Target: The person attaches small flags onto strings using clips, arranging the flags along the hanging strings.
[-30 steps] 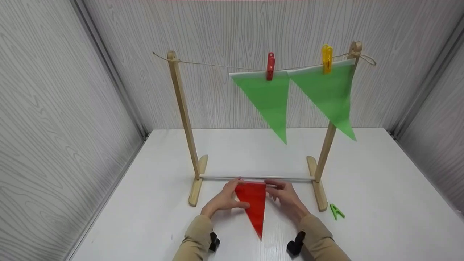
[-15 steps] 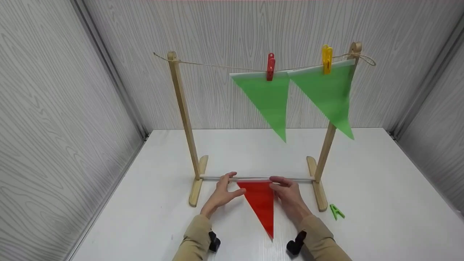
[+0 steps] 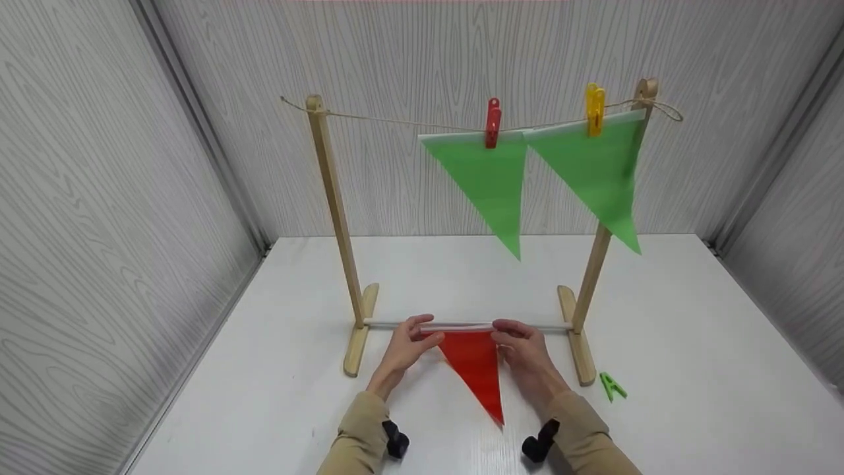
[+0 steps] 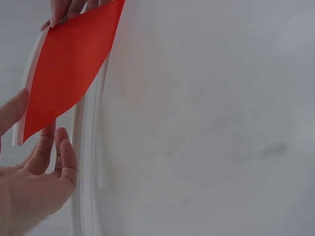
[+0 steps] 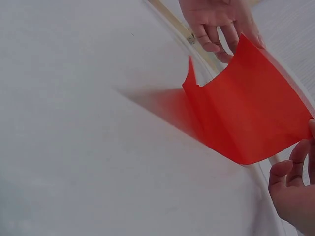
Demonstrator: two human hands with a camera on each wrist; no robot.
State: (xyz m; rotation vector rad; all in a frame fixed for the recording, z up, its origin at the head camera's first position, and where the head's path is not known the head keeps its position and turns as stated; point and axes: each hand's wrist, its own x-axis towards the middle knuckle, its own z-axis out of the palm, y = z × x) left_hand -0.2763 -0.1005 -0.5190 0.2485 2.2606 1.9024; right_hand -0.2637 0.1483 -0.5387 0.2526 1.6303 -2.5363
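Note:
A red triangular pennant (image 3: 478,369) with a white top edge is held up between both hands over the table, its tip pointing down toward the person. My left hand (image 3: 401,349) pinches its top left corner, thumb in front and the other fingers behind, as the left wrist view shows on the white edge (image 4: 32,73). At the opposite corner my right hand (image 3: 529,356) grips the same edge between thumb and fingers. In the right wrist view the pennant (image 5: 251,108) bows, and its lower part curls close over the tabletop.
Behind the hands stands a wooden frame with left post (image 3: 335,211), right post (image 3: 595,264) and white crossbar (image 3: 550,326). Twine (image 3: 395,121) spans its top. Green pennants (image 3: 491,178) hang there from a red clothespin (image 3: 492,124) and a yellow clothespin (image 3: 595,109). A green clothespin (image 3: 612,386) lies right.
The red pennant has shifted right and its tip has swung right and slightly up. My left hand moved left off it, then came back to its corner; the right hand moved slightly right.

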